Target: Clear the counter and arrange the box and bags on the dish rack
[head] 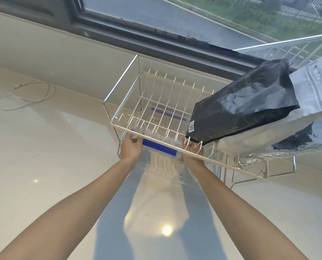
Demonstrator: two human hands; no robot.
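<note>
Head view, looking down: I have both hands under the top tier of the dish rack (156, 102). Left hand (131, 147) and right hand (191, 153) each grasp one end of a clear plastic box (159, 136) with blue trim, fingers curled round its short sides. Box sits on the rack's lower level, seen through the white wires, most of it already inside the rack footprint, near edge poking out toward me.

Step in hand, my read: sliding the box into the lower shelf. Next move likely calls for a level push toward the window (175, 17), then letting go of both ends and drawing the hands out low.

Bags look done: black coffee bag (246, 107) lies tilted on the rack's top tier at its right end, leaning on a silver foil bag (310, 102) behind it. A second foil bag (299, 147) seems to sit below that, partly hidden.

Edges: the rack's front top rail crosses just above my knuckles, and upright prongs stand along it, so lifting the wrists risks a snag. Black bag's lower corner overhangs near the right hand. Rack's chrome legs flank the box closely.

Room: counter (43, 166) left of the rack is open apart from a loose white cable (25, 94) well away.
</note>
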